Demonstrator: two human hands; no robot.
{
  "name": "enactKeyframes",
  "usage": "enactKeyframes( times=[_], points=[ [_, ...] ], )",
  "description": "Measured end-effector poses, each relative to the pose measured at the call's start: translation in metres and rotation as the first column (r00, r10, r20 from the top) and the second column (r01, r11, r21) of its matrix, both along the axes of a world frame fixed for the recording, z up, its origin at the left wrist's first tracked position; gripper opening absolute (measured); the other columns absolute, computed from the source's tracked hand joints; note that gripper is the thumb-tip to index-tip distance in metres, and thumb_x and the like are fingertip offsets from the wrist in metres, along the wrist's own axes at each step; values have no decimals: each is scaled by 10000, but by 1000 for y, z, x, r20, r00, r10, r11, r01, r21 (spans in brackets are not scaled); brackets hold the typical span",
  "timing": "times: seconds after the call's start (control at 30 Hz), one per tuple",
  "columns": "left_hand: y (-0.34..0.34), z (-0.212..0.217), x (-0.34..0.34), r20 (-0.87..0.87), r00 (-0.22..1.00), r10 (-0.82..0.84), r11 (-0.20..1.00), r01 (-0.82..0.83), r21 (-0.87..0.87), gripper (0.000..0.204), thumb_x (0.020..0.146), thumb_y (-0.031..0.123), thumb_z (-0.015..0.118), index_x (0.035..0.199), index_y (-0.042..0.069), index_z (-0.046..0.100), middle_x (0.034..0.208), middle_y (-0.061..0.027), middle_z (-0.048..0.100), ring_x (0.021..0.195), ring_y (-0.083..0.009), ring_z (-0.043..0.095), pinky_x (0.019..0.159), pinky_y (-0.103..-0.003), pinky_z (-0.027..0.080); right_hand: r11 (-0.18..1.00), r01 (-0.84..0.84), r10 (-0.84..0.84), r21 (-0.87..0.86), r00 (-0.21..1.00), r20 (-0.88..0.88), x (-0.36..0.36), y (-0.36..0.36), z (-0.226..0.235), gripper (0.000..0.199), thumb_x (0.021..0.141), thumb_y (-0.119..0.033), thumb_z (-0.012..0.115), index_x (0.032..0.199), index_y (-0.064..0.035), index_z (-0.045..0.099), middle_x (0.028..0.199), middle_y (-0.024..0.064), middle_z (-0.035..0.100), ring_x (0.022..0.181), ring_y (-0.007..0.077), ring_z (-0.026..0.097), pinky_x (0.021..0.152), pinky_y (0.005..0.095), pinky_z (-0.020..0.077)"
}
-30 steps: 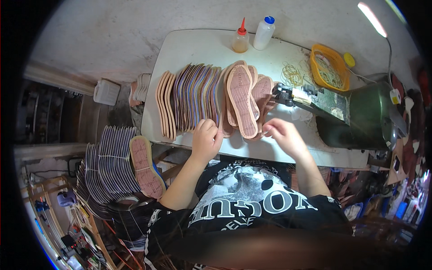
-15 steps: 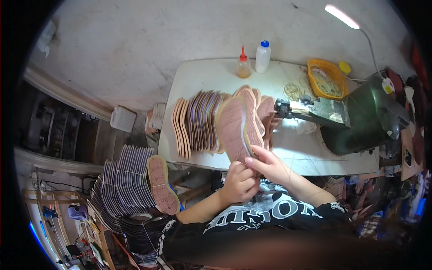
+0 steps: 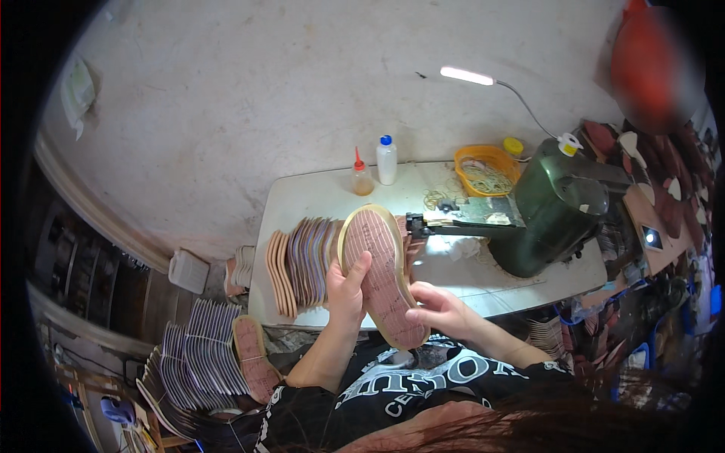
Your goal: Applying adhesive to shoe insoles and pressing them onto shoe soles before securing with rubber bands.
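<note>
One pinkish insole [image 3: 381,275] was above the near edge of the table [image 3: 310,196], its long axis slanting away and leftward; the left hand [image 3: 346,294] clasped its left side, the right hand [image 3: 440,311] touched the lower right edge (whether gripping, I could not tell).

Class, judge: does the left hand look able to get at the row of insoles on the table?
Probably yes: nothing visible separates the left hand from the row of insoles, though it would likely first need to release the held insole.

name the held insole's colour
The insole is dusty pink with a tan rim, best in the head view.
</note>
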State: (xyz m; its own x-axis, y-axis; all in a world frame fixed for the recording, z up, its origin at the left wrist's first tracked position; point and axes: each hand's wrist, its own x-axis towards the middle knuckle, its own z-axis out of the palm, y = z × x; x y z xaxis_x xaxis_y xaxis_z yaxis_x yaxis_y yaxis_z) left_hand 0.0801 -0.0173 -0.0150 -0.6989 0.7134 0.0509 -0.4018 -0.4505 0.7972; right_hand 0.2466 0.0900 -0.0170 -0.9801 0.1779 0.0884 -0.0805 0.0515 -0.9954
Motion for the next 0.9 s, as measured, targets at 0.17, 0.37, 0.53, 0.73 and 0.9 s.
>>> enactKeyframes(
  times=[0.17,0.37,0.53,0.73,0.9],
  points=[
    [32,4,17,111,978,-176,984,177,3,324,890,116,626,1169,-24,541,1046,-91,646,897,-135,633,803,-268,513,645,-179,35,-743,978,-206,-22,25,-18,381,955,-184,554,1290,-27,463,1213,85,567,1126,184,558,964,349,459],
    [61,4,26,102,950,-296,954,298,-7,403,901,144,582,1245,-46,493,1068,-101,637,914,-131,632,809,-262,509,679,-69,-85,-731,982,-172,-35,58,-54,390,867,-106,670,1224,-19,540,1170,83,601,1068,182,598,940,326,482],
    [85,3,21,151,918,-366,926,376,-40,387,893,123,594,1230,-44,504,1065,-91,639,916,-125,626,822,-259,500,727,-115,-122,-677,949,-292,-33,77,-53,530,741,-109,802,1202,-18,556,1094,61,635,1024,169,599,908,338,478],
    [102,6,7,-49,964,-261,965,260,-27,334,867,81,649,1164,-34,546,1043,-86,650,916,-121,620,831,-259,492,876,-57,65,-479,998,1,-22,103,2,352,859,-185,693,1145,-16,575,984,39,638,869,120,617,742,271,530],
    [119,-3,14,-424,899,115,978,-178,-112,341,854,71,677,1149,-32,540,1044,-97,655,943,-150,621,861,-286,491,926,352,-357,133,934,13,-32,106,-5,272,953,-224,561,788,-19,628,670,-13,572,632,42,477,558,226,412]
  ],
)
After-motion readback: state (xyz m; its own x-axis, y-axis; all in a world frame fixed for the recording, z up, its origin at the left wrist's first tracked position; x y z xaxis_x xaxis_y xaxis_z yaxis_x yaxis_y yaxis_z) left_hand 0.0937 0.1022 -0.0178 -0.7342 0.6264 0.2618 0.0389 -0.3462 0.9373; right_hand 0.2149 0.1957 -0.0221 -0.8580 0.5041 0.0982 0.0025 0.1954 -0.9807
